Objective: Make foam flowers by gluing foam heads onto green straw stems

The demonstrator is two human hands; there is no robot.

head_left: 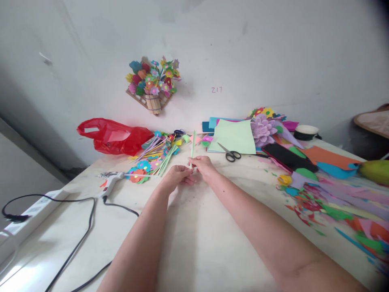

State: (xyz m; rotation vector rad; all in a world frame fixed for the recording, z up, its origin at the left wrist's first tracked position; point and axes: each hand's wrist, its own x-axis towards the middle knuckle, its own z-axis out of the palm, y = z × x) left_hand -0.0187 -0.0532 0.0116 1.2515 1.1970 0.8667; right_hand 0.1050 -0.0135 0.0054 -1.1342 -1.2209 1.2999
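Over the middle of the table, my left hand (179,175) and my right hand (204,166) come together on a thin pale green strip (193,142). The strip stands nearly upright, its free end pointing away from me. Both hands have their fingers closed around its near end, which the fingers partly hide. Left of my hands lie a bundle of pale green sticks (167,160) and flat foam flowers (142,170). Black-handled scissors (232,155) lie to the right, beyond my right hand.
A glue gun (111,182) lies at left, its black cord running to a power strip (39,211). Behind are a red plastic bag (115,138) and light green sheets (232,136). A dark phone (288,157) and colourful scraps (310,196) cover the right side.
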